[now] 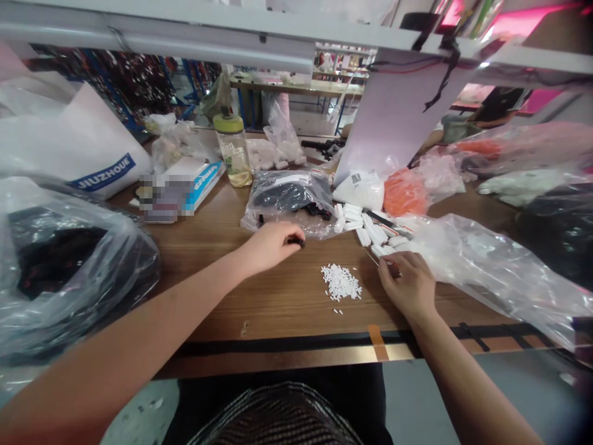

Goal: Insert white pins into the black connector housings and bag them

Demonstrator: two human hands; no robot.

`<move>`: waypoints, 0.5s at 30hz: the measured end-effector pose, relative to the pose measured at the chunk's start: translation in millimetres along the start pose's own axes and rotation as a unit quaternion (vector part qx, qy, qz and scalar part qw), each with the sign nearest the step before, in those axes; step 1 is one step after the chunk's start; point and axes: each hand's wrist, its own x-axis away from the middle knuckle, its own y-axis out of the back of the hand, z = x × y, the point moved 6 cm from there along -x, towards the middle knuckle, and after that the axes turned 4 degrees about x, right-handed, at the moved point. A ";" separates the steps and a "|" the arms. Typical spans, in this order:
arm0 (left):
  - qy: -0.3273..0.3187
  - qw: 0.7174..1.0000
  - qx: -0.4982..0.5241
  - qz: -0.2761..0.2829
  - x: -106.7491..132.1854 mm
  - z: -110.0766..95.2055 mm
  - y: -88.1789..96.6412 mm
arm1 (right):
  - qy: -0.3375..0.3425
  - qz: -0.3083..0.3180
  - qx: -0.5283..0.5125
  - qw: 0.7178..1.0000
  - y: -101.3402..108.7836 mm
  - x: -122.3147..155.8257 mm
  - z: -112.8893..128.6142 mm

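Note:
My left hand (271, 244) reaches forward over the wooden table (278, 296), its fingers closed on a small black part (297, 241) just in front of a clear bag of black parts (290, 198). My right hand (407, 284) rests on the table to the right, fingers pinched on a thin white piece at the edge of a group of white plastic pieces (375, 232). Between the two hands lies a small pile of tiny white pellets (341, 282).
A large clear bag (491, 266) lies right of my right hand. An orange bag (404, 193), a white packet (360, 188), a bottle (234, 151), a blue-white box (192, 182) and a white shopping bag (78, 145) stand behind. A dark plastic-covered bundle (60, 259) fills the left.

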 end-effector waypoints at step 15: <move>0.026 0.991 0.127 -0.034 85.9 9.6 -50.4 | -0.015 0.317 -0.117 0.941 -27.9 -18.3 35.5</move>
